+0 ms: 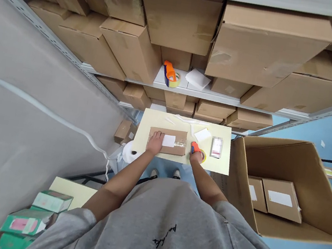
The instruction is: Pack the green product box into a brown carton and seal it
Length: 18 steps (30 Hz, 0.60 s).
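Observation:
A small brown cardboard box [179,138] with a white label [168,140] lies on a pale yellow table [219,163]. My left hand [155,143] rests flat on the box's left part, fingers spread over it. My right hand [196,155] is wrapped round an orange tape dispenser [195,147] with a yellow tape roll, just right of the box. A strip of clear tape runs across the box toward the dispenser.
A white slip [202,134] and a small phone-like item [216,147] lie on the table. A large open carton [288,192] with smaller boxes stands at right. Shelves of cartons are behind, with a second dispenser [171,74]. Green boxes [42,214] sit lower left.

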{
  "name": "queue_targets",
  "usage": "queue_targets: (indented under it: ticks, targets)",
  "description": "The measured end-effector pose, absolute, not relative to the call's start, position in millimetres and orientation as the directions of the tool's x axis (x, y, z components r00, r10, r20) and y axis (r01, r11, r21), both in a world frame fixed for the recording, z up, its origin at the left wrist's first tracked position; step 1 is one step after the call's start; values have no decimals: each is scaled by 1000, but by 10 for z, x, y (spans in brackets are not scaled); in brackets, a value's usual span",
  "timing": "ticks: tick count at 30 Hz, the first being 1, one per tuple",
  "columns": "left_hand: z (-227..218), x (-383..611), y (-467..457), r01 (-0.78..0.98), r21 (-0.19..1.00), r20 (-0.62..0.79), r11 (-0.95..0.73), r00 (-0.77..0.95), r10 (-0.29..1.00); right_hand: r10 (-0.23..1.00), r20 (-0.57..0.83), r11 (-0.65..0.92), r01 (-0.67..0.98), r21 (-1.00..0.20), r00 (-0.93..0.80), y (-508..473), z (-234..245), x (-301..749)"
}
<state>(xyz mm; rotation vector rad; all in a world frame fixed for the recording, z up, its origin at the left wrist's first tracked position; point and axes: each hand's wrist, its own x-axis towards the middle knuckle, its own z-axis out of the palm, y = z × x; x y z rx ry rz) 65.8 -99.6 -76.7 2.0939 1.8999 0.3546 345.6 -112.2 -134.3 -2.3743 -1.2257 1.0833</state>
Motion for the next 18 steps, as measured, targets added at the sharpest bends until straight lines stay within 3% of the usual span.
queue_targets:
  ticks: [4, 9, 13, 18]
  targets:
    - [-798, 560, -964, 824, 566, 30, -24, 9, 1000, 764, -519, -638, 562, -526, 382, -1081, -1258, 3623]
    - [-825, 481, -845, 596, 798, -45, 91, -93, 995, 831, -466, -555, 518, -651, 306, -1071, -922, 3869]
    - [-799, 543, -797, 417, 902, -82, 110, -86, 993, 942, -331, -314, 479, -820, 50, -1033, -404, 3832]
    - [-666, 525, -809, 134, 986, -93, 100, -60, 994, 925, -311, -123, 600, -791, -220, -919, 195, 3402]
